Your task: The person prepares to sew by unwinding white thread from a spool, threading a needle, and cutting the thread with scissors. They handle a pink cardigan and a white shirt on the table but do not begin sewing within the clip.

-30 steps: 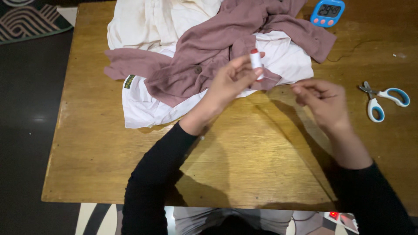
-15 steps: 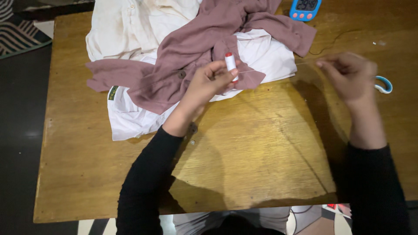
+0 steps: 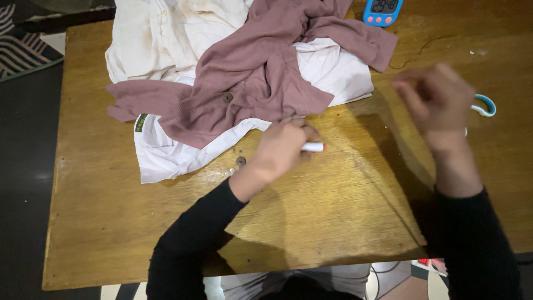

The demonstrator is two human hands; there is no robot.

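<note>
small white thread spool w/ red end (image 3: 313, 146) lies on its side low on the wooden tabletop (image 3: 333, 211), just below the edge of the clothes pile, red tip pointing right. left hand (image 3: 282, 149) is on it, fingers curled together over the spool's left part, knuckles up, so only the right end sticks out. right hand (image 3: 438, 100) is raised over the tabletop's right side, well apart from the spool, blurred; its fingers look bunched tog. as if pinching something, but can't tell what, if anything, is betw. them. just behind that hand a bit of scissors w/ blue-and-white handle (image 3: 485, 104) peeks out, mostly hidden. above the left hand: mauve cardigan w/ brown button (image 3: 250, 72) sprawled over a white shirt (image 3: 338, 72), and a cream garment (image 3: 166, 33) at the back left. a few small buttons (image 3: 240, 161) lie on the wood near the left wrist, beside the white shirt's hem. blue digital timer (image 3: 383, 11) at the top edge, right of the pile. both arms in black sleeves. patterned rug (image 3: 22, 39) on dark floor, far left.
</note>
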